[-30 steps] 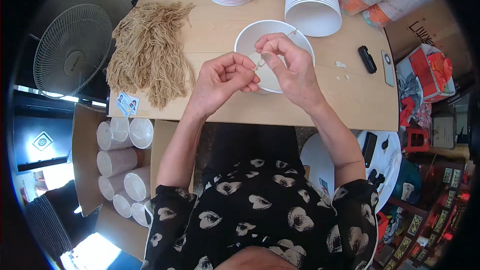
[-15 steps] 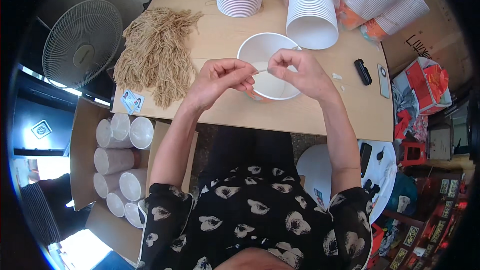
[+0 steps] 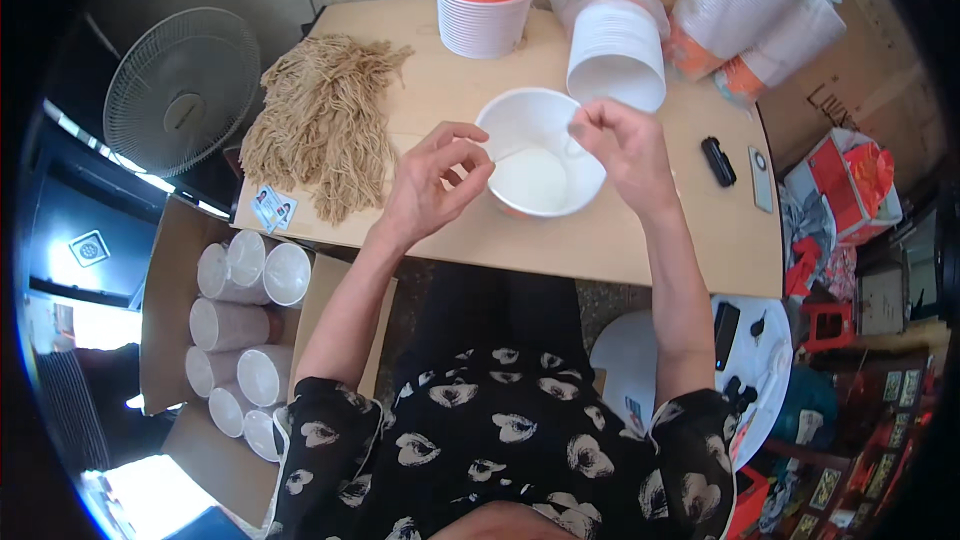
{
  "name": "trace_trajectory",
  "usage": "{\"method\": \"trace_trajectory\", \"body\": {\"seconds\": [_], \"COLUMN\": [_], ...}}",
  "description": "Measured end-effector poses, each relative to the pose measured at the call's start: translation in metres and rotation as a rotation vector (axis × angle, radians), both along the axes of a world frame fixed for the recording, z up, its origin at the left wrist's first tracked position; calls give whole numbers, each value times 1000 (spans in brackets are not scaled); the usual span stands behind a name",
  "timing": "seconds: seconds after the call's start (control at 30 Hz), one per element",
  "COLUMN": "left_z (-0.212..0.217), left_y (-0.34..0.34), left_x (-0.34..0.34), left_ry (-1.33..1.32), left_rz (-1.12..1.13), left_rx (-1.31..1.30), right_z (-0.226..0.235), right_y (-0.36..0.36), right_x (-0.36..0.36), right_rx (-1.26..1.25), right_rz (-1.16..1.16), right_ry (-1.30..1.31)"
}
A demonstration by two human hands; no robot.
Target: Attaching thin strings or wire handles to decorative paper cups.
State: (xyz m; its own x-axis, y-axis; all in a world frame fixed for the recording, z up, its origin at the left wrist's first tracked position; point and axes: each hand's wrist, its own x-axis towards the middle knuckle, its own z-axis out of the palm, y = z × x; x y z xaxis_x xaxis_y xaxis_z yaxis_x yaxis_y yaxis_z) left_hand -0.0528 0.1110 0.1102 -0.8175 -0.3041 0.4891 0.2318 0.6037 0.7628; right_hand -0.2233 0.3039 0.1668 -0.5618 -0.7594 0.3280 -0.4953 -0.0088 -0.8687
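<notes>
A white paper bucket [image 3: 540, 190] with some orange on its outside stands on the table, its mouth toward me. My left hand [image 3: 440, 185] is at its left rim, thumb and fingers curled together; whatever lies between the fingertips is too small to make out. Over the right part of the rim, my right hand [image 3: 625, 145] is closed in a pinch, and a thin pale cord [image 3: 572, 147] seems to hang from its fingertips inside the bucket. To the left lies a heap of tan cords [image 3: 325, 125].
Behind the bucket are an upright bucket stack [image 3: 485, 25], a tipped stack [image 3: 617, 50] and bagged stacks [image 3: 740, 10]. A black object [image 3: 718, 161] and a phone-like slab [image 3: 761, 180] lie right. A carton [image 3: 165, 300] of clear-wrapped stacks and a fan [image 3: 180, 90] stand left.
My hands have moved apart from their meeting over the bucket, the left to its left rim and the right toward its right rim. The head view has shifted slightly.
</notes>
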Motion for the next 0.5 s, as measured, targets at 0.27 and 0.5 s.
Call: {"method": "trace_trajectory", "body": {"seconds": [0.27,0.5], "left_z": [0,1], "left_y": [-11,-18], "left_x": [2,18], "left_ry": [59,-21], "left_rz": [30,-110], "left_rx": [-52,49], "right_z": [-1,-62], "right_y": [69,70], "right_x": [15,16], "right_rx": [40,128], "right_rz": [-95,-163], "right_ry": [433,755]}}
